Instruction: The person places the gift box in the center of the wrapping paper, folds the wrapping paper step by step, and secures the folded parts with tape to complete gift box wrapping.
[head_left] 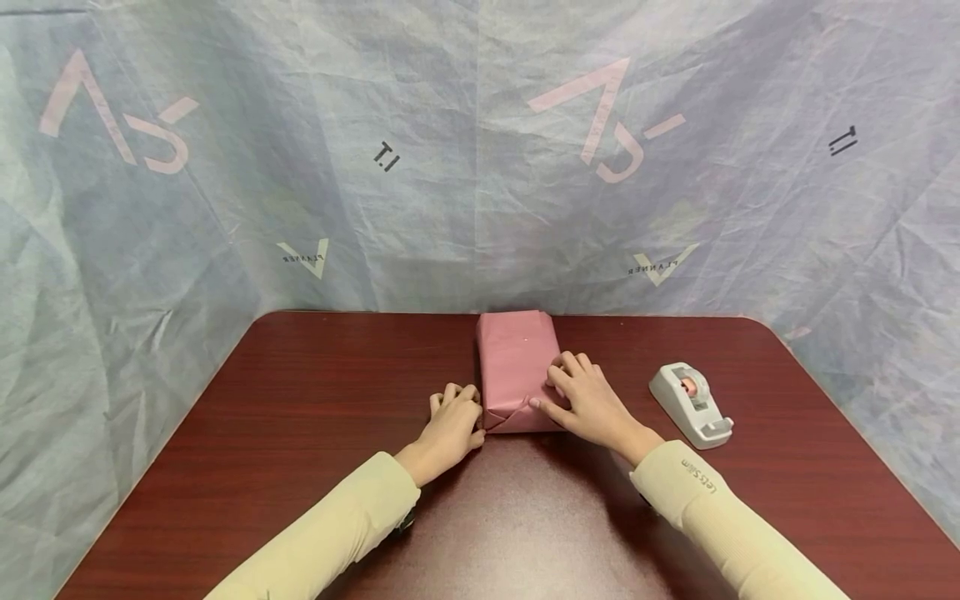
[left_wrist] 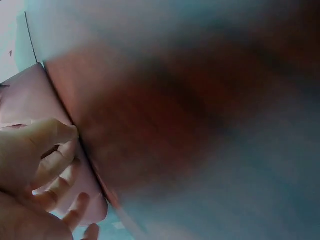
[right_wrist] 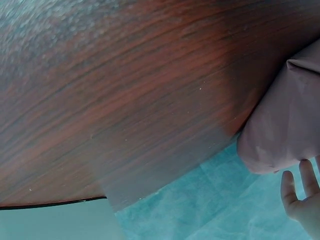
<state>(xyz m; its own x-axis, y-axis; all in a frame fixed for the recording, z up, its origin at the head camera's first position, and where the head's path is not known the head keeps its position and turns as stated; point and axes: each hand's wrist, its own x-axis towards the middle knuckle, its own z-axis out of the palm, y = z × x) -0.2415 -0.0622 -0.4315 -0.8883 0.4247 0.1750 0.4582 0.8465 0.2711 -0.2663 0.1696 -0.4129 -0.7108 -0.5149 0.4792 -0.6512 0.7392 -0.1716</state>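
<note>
A box wrapped in pink paper (head_left: 517, 358) lies on the table, its end with a folded, creased flap facing me. At its near left corner is my left hand (head_left: 444, 429), fingers bent along the side. In the left wrist view, that hand's thumb and forefinger (left_wrist: 52, 142) come together at the box's edge, pinching there. My right hand (head_left: 588, 402) touches the near right part of the box, its thumb by the flap's tip and its fingers bent loosely over the right edge. Only some right fingers (right_wrist: 302, 192) show in the right wrist view, beside the paper.
A white tape dispenser (head_left: 692, 406) with a roll in it stands to the right of my right hand. The dark red wooden table (head_left: 337, 375) ends at the back and sides against hanging printed cloth sheets (head_left: 420, 208).
</note>
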